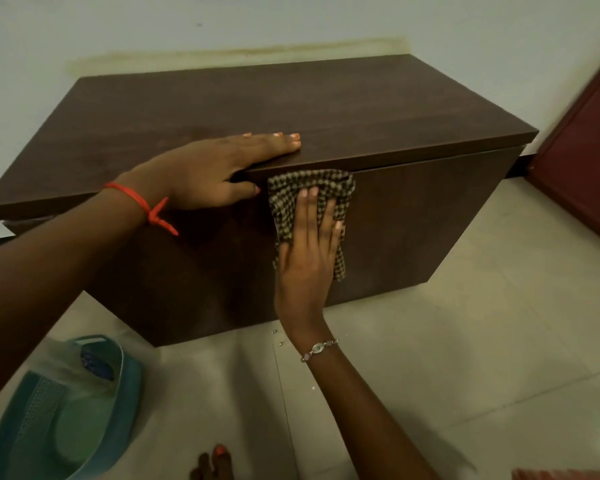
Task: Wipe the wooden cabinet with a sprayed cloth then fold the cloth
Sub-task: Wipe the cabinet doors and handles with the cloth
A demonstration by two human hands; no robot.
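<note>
A low dark wooden cabinet (378, 109) stands against a pale wall. My left hand (219, 168) rests flat on the front edge of its top, fingers straight and thumb hooked under the lip. My right hand (309, 251) presses a brown-and-cream checked cloth (312, 183) flat against the cabinet's front panel, just below the top edge, near the middle seam. The cloth hangs crumpled around and under my fingers.
A teal plastic basket (129, 382) sits on the tiled floor at lower left, with a dark blue object inside. A reddish-brown door (582, 161) stands at the right. Pale floor tiles (482, 341) spread in front of the cabinet. Toes show at the bottom edge.
</note>
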